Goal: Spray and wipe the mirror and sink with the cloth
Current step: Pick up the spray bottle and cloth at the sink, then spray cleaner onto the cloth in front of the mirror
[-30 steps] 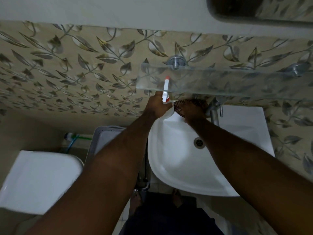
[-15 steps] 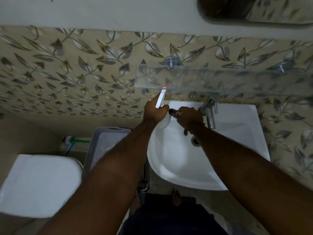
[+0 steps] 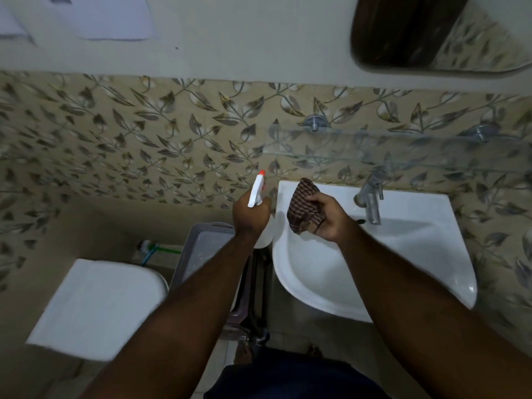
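My left hand (image 3: 250, 216) grips a white spray bottle (image 3: 256, 192) with an orange nozzle tip, held just left of the white sink (image 3: 383, 254); the bottle's body is mostly hidden under the hand. A brown checked cloth (image 3: 303, 208) is bunched in my right hand (image 3: 328, 216), above the sink's back left corner. The mirror (image 3: 431, 33) hangs on the wall at the top right, only its lower part in view.
A metal tap (image 3: 370, 200) stands at the back of the sink. A glass shelf (image 3: 403, 151) juts from the leaf-patterned tiles above it. Left of the sink stands a grey plastic basket (image 3: 201, 254), then a white toilet tank (image 3: 98, 306).
Both hands have pulled back from under the glass shelf toward me and lifted. The cloth, earlier tucked under the right hand, now shows. The view has tilted up, showing more of the mirror.
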